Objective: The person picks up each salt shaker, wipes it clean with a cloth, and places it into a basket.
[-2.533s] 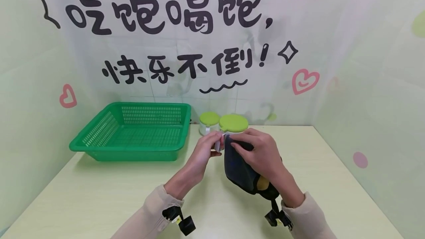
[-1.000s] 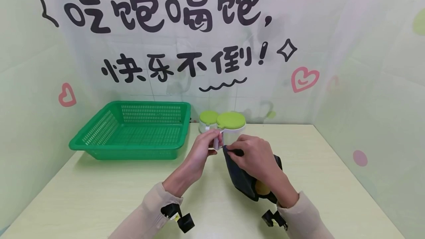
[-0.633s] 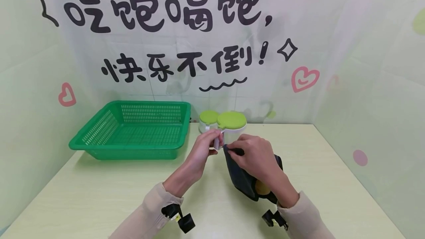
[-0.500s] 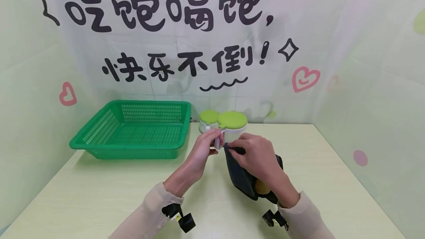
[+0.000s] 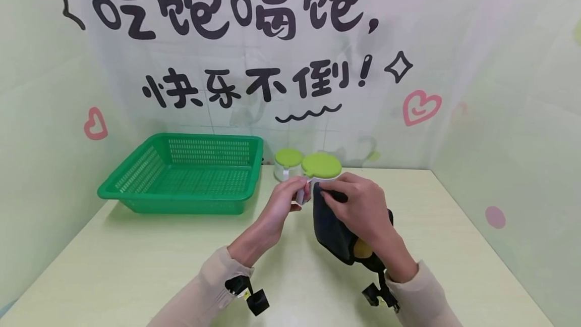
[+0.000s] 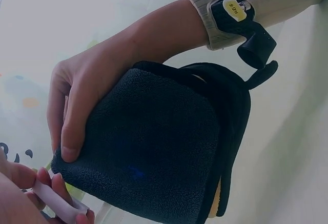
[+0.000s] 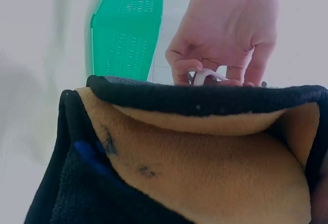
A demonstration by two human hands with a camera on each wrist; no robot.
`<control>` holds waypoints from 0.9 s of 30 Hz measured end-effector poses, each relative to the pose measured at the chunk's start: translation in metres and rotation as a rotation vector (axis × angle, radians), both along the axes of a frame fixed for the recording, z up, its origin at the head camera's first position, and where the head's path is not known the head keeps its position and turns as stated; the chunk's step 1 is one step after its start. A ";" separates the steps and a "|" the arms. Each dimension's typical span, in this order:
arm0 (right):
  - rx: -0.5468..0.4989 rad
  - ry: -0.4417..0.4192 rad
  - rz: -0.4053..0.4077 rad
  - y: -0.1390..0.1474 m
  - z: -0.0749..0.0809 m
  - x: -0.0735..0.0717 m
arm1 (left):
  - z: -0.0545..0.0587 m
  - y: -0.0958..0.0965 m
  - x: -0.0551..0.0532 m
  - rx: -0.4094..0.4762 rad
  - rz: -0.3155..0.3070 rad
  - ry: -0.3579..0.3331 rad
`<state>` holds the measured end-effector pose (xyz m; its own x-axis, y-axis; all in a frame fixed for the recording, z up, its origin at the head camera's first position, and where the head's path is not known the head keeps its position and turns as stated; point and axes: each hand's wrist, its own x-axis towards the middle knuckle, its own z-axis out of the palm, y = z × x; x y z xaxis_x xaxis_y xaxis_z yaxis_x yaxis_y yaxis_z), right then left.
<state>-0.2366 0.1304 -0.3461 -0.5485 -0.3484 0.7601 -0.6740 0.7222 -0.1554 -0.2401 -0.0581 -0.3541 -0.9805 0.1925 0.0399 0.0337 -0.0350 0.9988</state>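
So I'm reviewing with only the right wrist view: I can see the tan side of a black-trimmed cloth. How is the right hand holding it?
Observer: By one corner: the left wrist view shows the right hand pinching the black-trimmed cloth there.

Reviewer: And what's beyond the left hand, which grips a white handle?

Observer: The head view shows two lime-lidded jars, a smaller jar and a larger jar.

I see the right hand [image 6: 84, 93] pinching a dark plush cloth [image 6: 154, 137] by one corner, its black loop [image 6: 264, 75] near the wrist camera [image 6: 256, 47]; just beside that corner, the left hand [image 6: 18, 196] grips a white handle [image 6: 57, 203].
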 end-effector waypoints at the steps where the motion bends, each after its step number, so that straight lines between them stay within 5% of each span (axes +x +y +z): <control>1: -0.004 -0.002 0.000 0.001 0.000 0.000 | 0.000 0.000 0.000 -0.001 -0.002 0.001; 27: 0.070 -0.038 0.046 0.001 -0.004 -0.003 | 0.010 -0.007 0.003 0.046 -0.002 -0.016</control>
